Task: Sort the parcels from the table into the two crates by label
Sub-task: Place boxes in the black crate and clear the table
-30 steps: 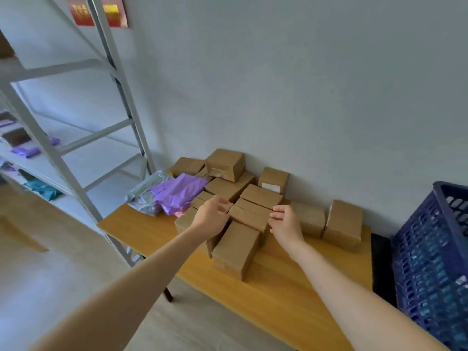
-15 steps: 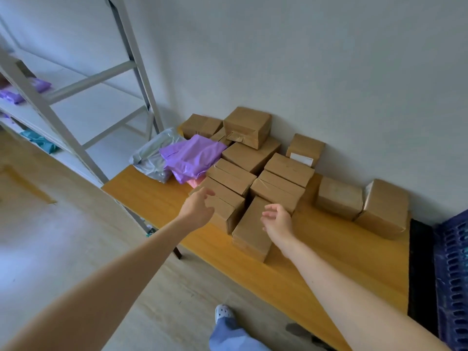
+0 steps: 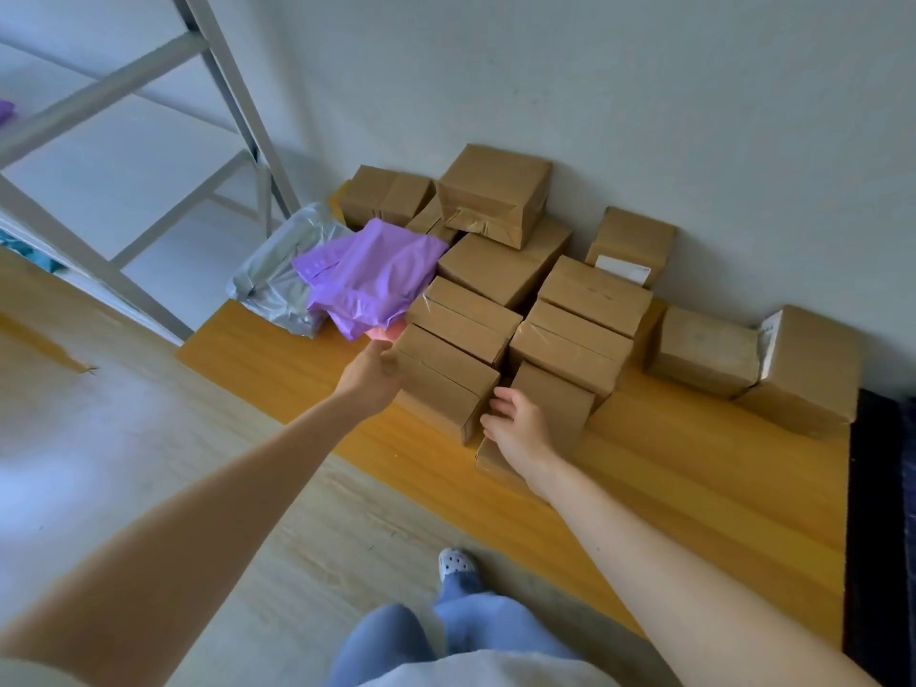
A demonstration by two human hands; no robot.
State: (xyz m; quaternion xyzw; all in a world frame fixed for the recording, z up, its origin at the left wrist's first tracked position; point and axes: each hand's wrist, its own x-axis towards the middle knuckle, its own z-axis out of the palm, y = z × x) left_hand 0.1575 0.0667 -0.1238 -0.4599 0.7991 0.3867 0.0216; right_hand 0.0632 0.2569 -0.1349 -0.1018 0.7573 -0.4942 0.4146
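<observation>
— Looking down, saw the parcels heaped on the wooden table against the wall: brown boxes packed in rows, a stacked box on top at the back, a purple mailer draped over a grey mailer at the left end.

— Noticed the hands?

— Did. Found the left hand set against the left end of the near box, thumb at its upper corner. Could not tell how the fingers lay, hidden behind the hand. Found the right hand loosely spread, fingertips touching that box's right side in the gap beside the neighbouring box.

— Spotted anything in the way?

— Counted boxes pressed tight behind and to the right of the near box, touching it. Caught a pink mailer peeking from under the purple one, just beside the left thumb. Marked a labelled box at the wall and two side boxes apart on the right. Made out a metal shelf rack left of the table.
</observation>
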